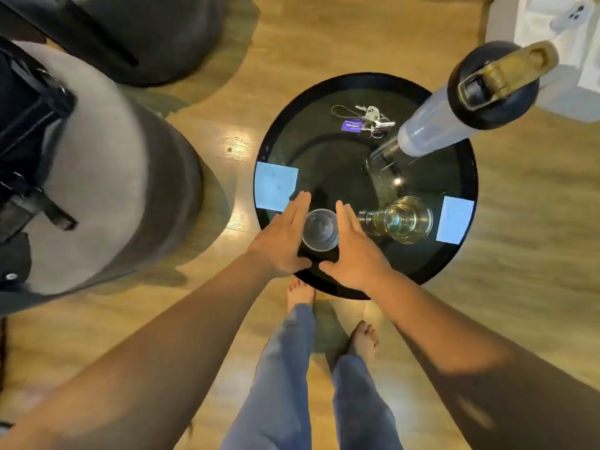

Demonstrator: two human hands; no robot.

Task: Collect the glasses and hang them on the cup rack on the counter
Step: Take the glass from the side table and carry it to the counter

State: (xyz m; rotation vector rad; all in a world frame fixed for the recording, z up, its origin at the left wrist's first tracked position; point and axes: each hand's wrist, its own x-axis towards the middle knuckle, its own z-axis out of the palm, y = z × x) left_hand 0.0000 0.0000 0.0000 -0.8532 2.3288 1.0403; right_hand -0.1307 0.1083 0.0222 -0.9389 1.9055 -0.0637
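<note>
A small clear glass [320, 229] stands upright near the front edge of a round black table [454, 264]. My left hand [281, 240] is flat and open just left of it, fingers extended. My right hand [354, 248] is flat and open just right of it. Both palms flank the glass; I cannot tell whether they touch it. A second, larger clear glass [404, 219] with a yellowish tint stands to the right of my right hand. No cup rack is in view.
On the table sit a tall bottle with a black lid [454, 112], a set of keys [365, 120], and two pale blue cards [275, 186] [454, 219]. A grey and black seat [107, 196] stands at left. My bare feet are on the wooden floor [535, 222].
</note>
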